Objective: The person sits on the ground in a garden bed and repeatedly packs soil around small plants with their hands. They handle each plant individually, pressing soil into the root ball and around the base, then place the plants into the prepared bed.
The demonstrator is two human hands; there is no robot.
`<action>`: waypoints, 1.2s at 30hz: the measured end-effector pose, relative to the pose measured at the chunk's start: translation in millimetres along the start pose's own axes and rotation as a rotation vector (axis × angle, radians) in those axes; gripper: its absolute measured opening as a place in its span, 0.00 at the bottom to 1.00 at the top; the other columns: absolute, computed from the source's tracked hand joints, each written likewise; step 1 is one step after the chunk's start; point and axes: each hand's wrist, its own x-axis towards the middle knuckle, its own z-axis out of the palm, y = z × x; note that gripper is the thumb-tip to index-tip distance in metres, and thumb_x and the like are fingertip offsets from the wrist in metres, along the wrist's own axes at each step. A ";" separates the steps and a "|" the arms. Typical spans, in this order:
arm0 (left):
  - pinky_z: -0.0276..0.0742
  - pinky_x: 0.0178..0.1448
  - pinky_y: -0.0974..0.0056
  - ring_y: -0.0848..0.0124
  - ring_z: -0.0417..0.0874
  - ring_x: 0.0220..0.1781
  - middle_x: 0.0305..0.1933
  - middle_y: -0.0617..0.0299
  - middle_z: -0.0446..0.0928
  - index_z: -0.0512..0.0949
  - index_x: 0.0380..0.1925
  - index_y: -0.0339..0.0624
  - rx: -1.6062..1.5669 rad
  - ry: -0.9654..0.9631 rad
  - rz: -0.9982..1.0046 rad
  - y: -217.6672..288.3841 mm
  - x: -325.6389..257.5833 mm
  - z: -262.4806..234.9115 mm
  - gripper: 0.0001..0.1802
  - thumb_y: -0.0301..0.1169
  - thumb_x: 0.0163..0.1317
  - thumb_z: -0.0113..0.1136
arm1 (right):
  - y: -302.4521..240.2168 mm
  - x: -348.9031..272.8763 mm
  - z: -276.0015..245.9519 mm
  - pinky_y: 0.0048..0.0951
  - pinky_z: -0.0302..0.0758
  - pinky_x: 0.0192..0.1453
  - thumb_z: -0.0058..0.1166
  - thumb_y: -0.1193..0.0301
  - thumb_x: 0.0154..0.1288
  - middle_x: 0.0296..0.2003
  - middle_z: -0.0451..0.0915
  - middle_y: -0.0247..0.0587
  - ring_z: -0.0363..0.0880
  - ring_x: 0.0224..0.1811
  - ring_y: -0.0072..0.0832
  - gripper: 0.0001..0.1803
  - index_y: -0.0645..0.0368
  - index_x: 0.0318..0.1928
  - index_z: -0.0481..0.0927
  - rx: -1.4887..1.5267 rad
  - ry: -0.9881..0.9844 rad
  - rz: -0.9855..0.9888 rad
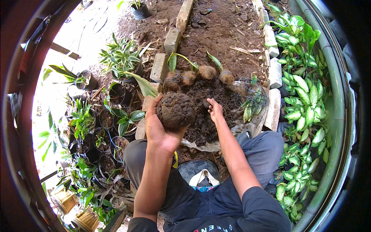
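bright daylight | ground (102, 23) at left blown out to white | soil (205, 123) mid-frame in soft, even shade | pole (337, 100) at right bowed by fisheye | corners black, rim blurred | centre fairly sharp

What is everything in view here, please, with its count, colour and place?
Soil ball: one, dark brown, in left grip
Long leaf: one, green, pale-edged, by the soil ball
Root balls: at least four, brown, beyond the loose soil
Loose soil: one heap, dark brown, centre
Leafy bundle: one, green, right of the heap
Edging blocks: several, greyish, both sides
Potted plants: many, green, left
Variegated plants: many, green and pale, right
Woven-looking pots: two, yellowish, lower left
Shirt: one, dark, bottom
Trousers: one pair, dark grey, below centre
Left grip: one, bare, supporting soil ball
Right grip: one, bare, over loose soil
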 end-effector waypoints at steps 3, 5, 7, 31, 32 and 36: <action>0.76 0.60 0.48 0.59 0.84 0.52 0.50 0.58 0.83 0.78 0.52 0.48 0.005 0.004 0.007 -0.9 -1.9 1.0 0.20 0.45 0.67 0.52 | -5.9 2.0 2.8 0.34 0.79 0.48 0.60 0.63 0.69 0.56 0.81 0.43 0.80 0.52 0.32 0.19 0.57 0.57 0.83 -0.453 -0.020 -0.136; 0.77 0.60 0.48 0.59 0.84 0.52 0.50 0.58 0.83 0.78 0.52 0.48 0.019 0.011 0.009 -0.9 -2.5 2.1 0.20 0.45 0.67 0.53 | -5.4 1.4 4.0 0.38 0.79 0.56 0.60 0.64 0.69 0.53 0.83 0.45 0.79 0.58 0.36 0.16 0.57 0.52 0.86 -0.652 -0.037 -0.322; 0.76 0.60 0.48 0.59 0.83 0.52 0.51 0.58 0.83 0.78 0.53 0.49 0.018 0.019 0.010 -0.9 -2.2 3.3 0.20 0.46 0.67 0.53 | -3.9 0.4 4.2 0.41 0.79 0.61 0.60 0.64 0.69 0.51 0.84 0.46 0.79 0.60 0.38 0.15 0.57 0.51 0.86 -0.720 -0.065 -0.421; 0.74 0.62 0.38 0.54 0.83 0.54 0.52 0.55 0.82 0.78 0.52 0.49 0.013 0.037 0.056 4.8 7.8 -5.8 0.21 0.46 0.66 0.53 | -65.9 -64.3 13.8 0.43 0.62 0.76 0.59 0.44 0.66 0.63 0.73 0.57 0.70 0.69 0.49 0.43 0.74 0.62 0.72 -0.221 -0.392 -0.396; 0.74 0.61 0.37 0.54 0.83 0.54 0.52 0.55 0.82 0.78 0.52 0.49 0.036 0.064 0.065 5.2 9.1 -7.1 0.21 0.47 0.65 0.53 | -70.8 -68.9 15.6 0.42 0.63 0.75 0.59 0.44 0.66 0.64 0.72 0.58 0.69 0.69 0.49 0.43 0.74 0.63 0.71 -0.236 -0.435 -0.414; 0.73 0.61 0.37 0.54 0.83 0.54 0.52 0.56 0.82 0.79 0.52 0.50 0.029 0.029 0.057 9.7 13.7 -14.1 0.21 0.47 0.65 0.54 | -85.3 -88.6 18.6 0.41 0.65 0.73 0.57 0.42 0.67 0.67 0.69 0.58 0.67 0.71 0.49 0.45 0.74 0.64 0.71 -0.297 -0.484 -0.434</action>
